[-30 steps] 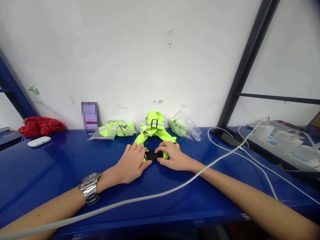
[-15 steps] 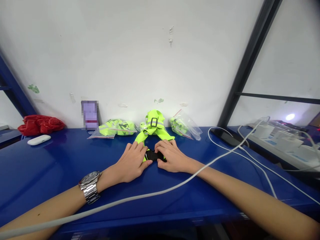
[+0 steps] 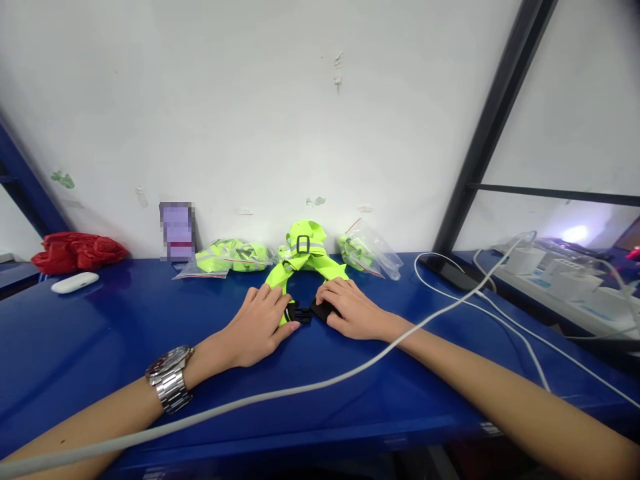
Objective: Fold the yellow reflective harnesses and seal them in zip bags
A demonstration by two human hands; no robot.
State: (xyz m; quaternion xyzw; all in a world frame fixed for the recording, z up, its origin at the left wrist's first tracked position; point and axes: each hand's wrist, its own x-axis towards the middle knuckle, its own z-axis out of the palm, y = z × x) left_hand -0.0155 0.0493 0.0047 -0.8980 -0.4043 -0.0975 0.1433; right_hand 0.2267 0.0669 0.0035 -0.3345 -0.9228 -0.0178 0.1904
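A neon yellow reflective belt [image 3: 306, 245] lies folded on the blue table, a black slider [image 3: 303, 244] at its top. Its two ends come toward me and finish in a black side-release buckle, whose halves are apart with a small gap. My left hand [image 3: 260, 325] is closed on the pronged buckle half [image 3: 300, 313] and the strap behind it. Between the thumb and fingers of my right hand [image 3: 356, 311] is the socket buckle half [image 3: 323, 310], partly covered by the fingers. A steel watch sits on my left wrist.
Bagged yellow belts [image 3: 235, 255] lie left of the belt, and another clear bag [image 3: 367, 248] lies right. A phone [image 3: 179, 231] leans on the wall near a white case [image 3: 75, 283] and red plastic [image 3: 77, 252]. A white cable [image 3: 320, 385] crosses in front of my arms.
The buckle has come apart: its two halves were joined and now show a gap with the prongs exposed. My hands have moved slightly away from each other.
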